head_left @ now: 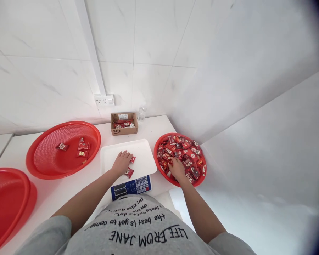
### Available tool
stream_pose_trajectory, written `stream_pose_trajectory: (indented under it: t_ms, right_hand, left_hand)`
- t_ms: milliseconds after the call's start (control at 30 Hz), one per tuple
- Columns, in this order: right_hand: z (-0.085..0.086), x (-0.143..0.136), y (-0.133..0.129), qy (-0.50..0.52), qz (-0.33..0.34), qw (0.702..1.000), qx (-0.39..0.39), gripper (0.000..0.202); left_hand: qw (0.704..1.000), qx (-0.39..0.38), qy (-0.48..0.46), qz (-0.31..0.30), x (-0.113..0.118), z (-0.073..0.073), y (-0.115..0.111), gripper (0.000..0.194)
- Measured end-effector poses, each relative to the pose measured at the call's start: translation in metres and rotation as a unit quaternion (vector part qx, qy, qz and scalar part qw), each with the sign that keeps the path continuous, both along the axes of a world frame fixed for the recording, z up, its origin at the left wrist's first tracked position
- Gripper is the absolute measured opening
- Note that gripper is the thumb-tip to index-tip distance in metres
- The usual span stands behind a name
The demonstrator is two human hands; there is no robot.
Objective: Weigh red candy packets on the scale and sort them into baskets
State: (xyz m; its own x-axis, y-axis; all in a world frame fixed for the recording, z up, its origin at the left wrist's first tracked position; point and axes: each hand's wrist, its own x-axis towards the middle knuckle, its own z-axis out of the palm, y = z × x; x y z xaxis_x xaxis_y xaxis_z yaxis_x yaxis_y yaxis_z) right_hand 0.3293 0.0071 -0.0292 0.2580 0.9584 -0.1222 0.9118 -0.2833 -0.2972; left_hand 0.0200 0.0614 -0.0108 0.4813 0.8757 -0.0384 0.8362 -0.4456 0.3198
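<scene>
My left hand (122, 163) lies over the white weighing tray (143, 148) of a digital scale, palm down with its fingers stretched out. Two small red wrapped packets lie beside it: one packet (133, 159) at the fingertips, the other packet (129, 172) nearer to me. My right hand (177, 168) reaches into the left side of a round red basket (203, 179) heaped with similar red packets (187, 152). Its fingers curl down around a packet there, and the fingertips are partly hidden. Below the tray shows the scale's blue keypad panel (131, 187).
A large red basket (39, 170) at left holds a few packets. Another red basket (5, 205) sits nearer to me, cut off by the frame. Behind the scale stand a cardboard box (124, 131) of packets and a clear plastic bottle (141, 114). A wall borders the right side.
</scene>
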Motion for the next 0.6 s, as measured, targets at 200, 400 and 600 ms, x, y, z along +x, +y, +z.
stream_pose_trajectory:
  t_ms: [200, 400, 600]
  right_hand:
    - [0.013, 0.012, -0.009, -0.002, -0.008, 0.999, -0.037, 0.041]
    - [0.027, 0.005, -0.015, -0.015, 0.052, 0.989, -0.139, 0.041]
    - [0.023, -0.003, -0.006, -0.024, 0.046, 0.983, -0.175, 0.034]
  left_hand:
    - [0.982, -0.031, -0.153, 0.104, -0.001, 0.024, -0.002, 0.023]
    - [0.718, -0.304, -0.539, 0.318, -0.017, 0.057, -0.04, 0.03]
    - [0.575, -0.408, -0.6, 0.379, -0.037, 0.065, -0.065, 0.022]
